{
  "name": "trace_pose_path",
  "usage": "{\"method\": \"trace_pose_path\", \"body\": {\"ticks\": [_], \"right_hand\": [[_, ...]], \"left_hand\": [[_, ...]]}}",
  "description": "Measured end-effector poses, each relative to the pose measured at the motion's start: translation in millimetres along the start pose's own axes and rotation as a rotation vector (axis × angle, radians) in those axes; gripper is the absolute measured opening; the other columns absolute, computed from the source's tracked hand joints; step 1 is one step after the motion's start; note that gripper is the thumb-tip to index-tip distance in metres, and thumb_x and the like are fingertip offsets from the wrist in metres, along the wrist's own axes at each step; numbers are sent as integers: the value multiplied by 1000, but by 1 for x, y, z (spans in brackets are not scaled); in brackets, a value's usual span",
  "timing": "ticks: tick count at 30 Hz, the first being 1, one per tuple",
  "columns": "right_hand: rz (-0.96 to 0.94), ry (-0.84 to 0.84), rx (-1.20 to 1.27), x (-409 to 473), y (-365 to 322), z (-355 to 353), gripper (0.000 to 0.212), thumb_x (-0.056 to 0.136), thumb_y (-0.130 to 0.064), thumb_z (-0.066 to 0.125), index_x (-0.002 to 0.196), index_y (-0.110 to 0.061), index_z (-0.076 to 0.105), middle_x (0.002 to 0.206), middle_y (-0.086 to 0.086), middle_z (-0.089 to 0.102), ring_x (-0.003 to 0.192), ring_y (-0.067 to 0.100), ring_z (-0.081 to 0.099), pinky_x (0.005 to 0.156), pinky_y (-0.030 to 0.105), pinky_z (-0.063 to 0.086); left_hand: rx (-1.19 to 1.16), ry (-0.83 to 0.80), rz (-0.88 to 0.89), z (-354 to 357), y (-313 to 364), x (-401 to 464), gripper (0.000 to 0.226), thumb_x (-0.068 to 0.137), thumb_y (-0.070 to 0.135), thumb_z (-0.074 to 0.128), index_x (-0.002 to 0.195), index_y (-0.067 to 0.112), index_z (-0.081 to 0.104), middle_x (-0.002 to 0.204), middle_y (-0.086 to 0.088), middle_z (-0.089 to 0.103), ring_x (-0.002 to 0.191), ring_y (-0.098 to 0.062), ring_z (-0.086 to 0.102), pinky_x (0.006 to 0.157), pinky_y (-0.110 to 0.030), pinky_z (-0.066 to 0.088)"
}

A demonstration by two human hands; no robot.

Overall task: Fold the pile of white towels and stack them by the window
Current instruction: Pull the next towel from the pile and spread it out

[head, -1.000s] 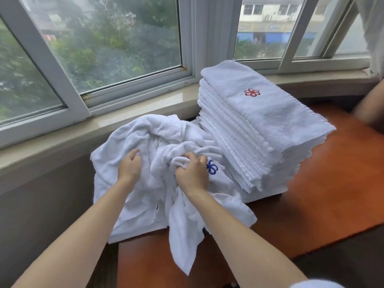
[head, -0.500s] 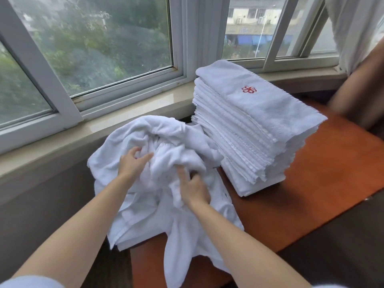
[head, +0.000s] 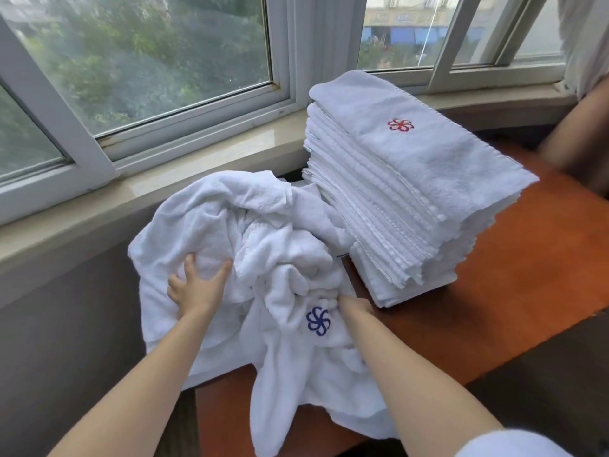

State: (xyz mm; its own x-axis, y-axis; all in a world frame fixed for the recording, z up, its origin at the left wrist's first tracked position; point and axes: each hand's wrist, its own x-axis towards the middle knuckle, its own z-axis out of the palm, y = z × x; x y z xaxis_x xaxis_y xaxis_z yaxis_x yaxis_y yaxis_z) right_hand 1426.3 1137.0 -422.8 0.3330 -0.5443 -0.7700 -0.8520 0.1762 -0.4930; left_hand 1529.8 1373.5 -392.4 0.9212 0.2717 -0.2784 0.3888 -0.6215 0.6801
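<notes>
A loose heap of unfolded white towels (head: pixel 250 245) lies on the near-left end of the reddish-brown table (head: pixel 514 291), spilling over its left edge and its near edge. The person's left hand (head: pixel 197 288) rests on the heap at about nine o'clock from its middle, fingers spread and fairly straight, pressing into the cloth rather than clutching it. The right hand (head: pixel 354 306) is pushed in under a fold at about four o'clock, just beside a blue pinwheel emblem (head: pixel 318 320) on one towel; its fingers are buried, so I cannot tell whether it grasps anything. At two o'clock from the heap, touching it, stands the tall stack of folded white towels (head: pixel 405 206), squared up against the window sill (head: pixel 204 173), the top towel showing a red pinwheel emblem (head: pixel 400 125). The white-framed window (head: pixel 283 94) runs behind both. At the far right edge another person's bare arm (head: pixel 580 133) leans in by a pale curtain (head: pixel 586 37).
</notes>
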Motion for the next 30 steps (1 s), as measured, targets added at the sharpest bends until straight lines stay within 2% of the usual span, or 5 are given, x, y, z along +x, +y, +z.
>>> {"method": "trace_pose_path", "body": {"ticks": [5,15,20,26,30], "right_hand": [[-105,175,-20,1,3,-9,44,92,-38,53,121,-6,59,120,10,62,114,34,57,92,35,42],[-186,395,-178,-9,1,-17,43,93,-37,54,133,-20,50,141,8,42,130,31,36,107,43,25],[-670,245,219,-43,-32,4,49,95,-54,42,135,-26,50,132,-3,55,122,19,49,107,44,36],[-767,293,-427,-66,-64,5,36,95,-45,45,115,-19,60,123,6,55,119,28,46,100,42,33],[-1103,543,186,-92,-68,10,15,91,-16,56,94,-1,59,103,15,55,98,34,51,89,47,40]], "left_hand": [[-10,37,-20,21,9,-14,81,82,65,56,150,41,18,157,-8,7,145,-28,6,112,-60,22],[46,6,-37,22,30,-34,77,85,54,58,150,37,21,156,-14,8,144,-33,10,112,-60,20],[-86,-4,269,9,53,-42,57,90,38,52,145,29,40,152,-5,27,141,-28,22,115,-44,20],[13,-187,209,-9,55,-30,97,81,63,63,155,35,6,155,-8,13,143,-32,17,117,-42,18],[126,-145,99,-13,46,-13,92,87,59,59,155,29,6,154,-18,19,139,-39,28,111,-50,31]]}}
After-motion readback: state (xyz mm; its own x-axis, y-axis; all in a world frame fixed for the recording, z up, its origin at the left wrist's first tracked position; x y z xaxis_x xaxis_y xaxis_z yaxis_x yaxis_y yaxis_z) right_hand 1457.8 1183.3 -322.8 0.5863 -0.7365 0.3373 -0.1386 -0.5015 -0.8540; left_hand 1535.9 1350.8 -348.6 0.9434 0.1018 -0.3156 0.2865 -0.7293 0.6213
